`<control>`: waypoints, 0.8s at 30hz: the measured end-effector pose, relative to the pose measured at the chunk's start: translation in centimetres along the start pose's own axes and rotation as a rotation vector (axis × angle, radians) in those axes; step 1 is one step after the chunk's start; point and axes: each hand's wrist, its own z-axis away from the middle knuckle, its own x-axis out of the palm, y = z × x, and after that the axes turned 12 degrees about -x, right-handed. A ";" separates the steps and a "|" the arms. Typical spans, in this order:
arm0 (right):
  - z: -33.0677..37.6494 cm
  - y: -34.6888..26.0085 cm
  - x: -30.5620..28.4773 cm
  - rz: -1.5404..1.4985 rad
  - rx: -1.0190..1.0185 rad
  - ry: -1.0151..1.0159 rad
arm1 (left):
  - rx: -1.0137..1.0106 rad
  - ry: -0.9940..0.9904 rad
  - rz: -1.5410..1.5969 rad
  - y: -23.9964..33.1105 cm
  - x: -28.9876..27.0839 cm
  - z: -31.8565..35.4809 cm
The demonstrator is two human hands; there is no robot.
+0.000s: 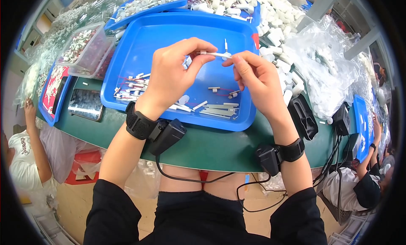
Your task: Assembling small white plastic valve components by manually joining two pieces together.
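Above the blue tray (169,27), a thin white stick (218,55) spans the gap between my two hands. The thumb and index finger of my left hand (175,69) pinch its left end, where a small white piece shows at the fingertips. My right hand (256,78) pinches the other end. Below, in the tray, a row of slim white rods (220,110) lies near the front edge. A pile of small white parts with red wires (133,88) sits at the tray's left. Two wired pieces (215,90) lie at its right, and a small white piece stands upright (226,45) beyond the stick.
Clear plastic boxes of small parts (80,46) and a phone (86,104) are left of the tray. White caps (275,36), plastic bags (319,59) and a black holder (303,116) lie to the right. Cables run from my wrist devices. Other people sit at both sides.
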 end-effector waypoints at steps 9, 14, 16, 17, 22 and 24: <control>-0.3 -0.6 -0.5 0.341 -0.263 0.021 | 0.002 -0.079 -0.048 0.5 -0.7 -0.3; -0.2 -0.4 -0.6 0.392 -0.235 0.046 | -0.141 -0.050 0.036 0.2 -0.2 -0.1; -0.2 0.0 -0.6 0.390 -0.263 0.034 | -0.190 -0.129 0.029 0.3 -0.4 -0.1; -0.1 0.1 -0.7 0.389 -0.291 0.022 | -0.189 -0.130 0.029 0.2 -0.4 -0.1; -0.2 -0.4 -1.0 0.424 -0.239 -0.075 | -0.237 -0.137 0.088 0.3 -0.6 0.1; -0.3 -0.7 -1.4 0.454 -0.177 -0.136 | -0.188 -0.139 0.058 0.5 -0.7 0.0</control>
